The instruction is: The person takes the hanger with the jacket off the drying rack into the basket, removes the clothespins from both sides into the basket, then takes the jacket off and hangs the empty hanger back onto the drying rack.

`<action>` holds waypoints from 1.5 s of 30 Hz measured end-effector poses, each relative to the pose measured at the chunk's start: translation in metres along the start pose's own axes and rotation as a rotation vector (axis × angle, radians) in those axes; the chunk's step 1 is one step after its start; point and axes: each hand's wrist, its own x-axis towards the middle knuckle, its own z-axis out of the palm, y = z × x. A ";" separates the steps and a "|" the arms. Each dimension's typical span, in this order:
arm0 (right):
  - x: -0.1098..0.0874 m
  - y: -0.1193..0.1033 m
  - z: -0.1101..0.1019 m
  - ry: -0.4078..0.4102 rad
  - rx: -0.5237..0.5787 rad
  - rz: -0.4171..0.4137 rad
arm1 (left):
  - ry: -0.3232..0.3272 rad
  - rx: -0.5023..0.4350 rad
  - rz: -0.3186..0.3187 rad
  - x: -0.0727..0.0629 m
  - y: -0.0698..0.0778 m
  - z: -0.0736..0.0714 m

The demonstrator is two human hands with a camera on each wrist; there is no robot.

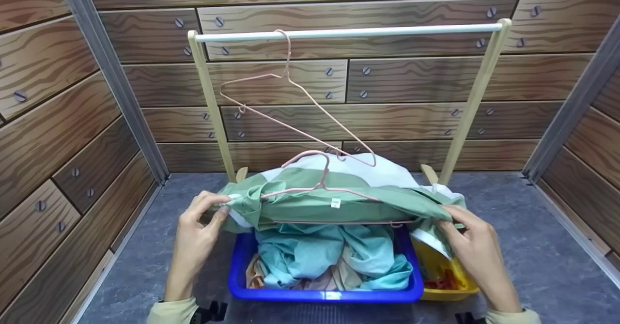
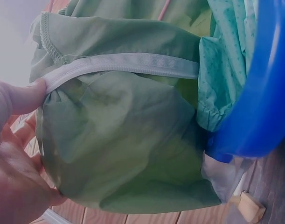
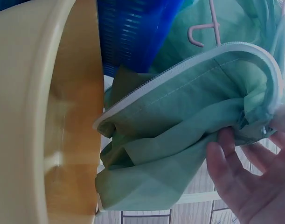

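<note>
- The green-and-white garment (image 1: 300,212) is stretching between both hands, over the blue basket's (image 1: 329,295) far side.
- Its pink hanger (image 1: 321,185) is lying within the cloth; fitting seems under way, probably calling for smoothing next.
- The left hand (image 1: 196,234) and right hand (image 1: 474,241) are pinching opposite edges.
- Behind, another hanger (image 1: 329,113) is hanging from the rail (image 1: 397,31).

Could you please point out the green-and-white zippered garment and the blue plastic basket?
Green-and-white zippered garment (image 1: 334,214): head view, central green cloth.
Blue plastic basket (image 1: 300,294): head view, near rim.
</note>
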 end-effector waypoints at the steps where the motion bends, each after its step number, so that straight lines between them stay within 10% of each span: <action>1: 0.000 0.000 0.001 0.010 0.022 0.003 | 0.000 0.004 0.000 -0.001 -0.001 0.000; 14: 0.004 -0.006 0.006 0.125 0.274 0.199 | -0.003 -0.005 0.007 0.003 0.015 0.003; 23: 0.006 -0.004 0.001 0.068 0.419 0.362 | -0.019 0.025 0.025 0.000 -0.002 0.005; 37: 0.009 0.018 -0.005 -0.091 0.828 0.581 | 0.003 0.010 0.023 0.008 0.037 0.007; 45: 0.008 0.028 -0.001 -0.028 0.764 0.429 | 0.009 0.022 0.021 0.006 0.037 0.007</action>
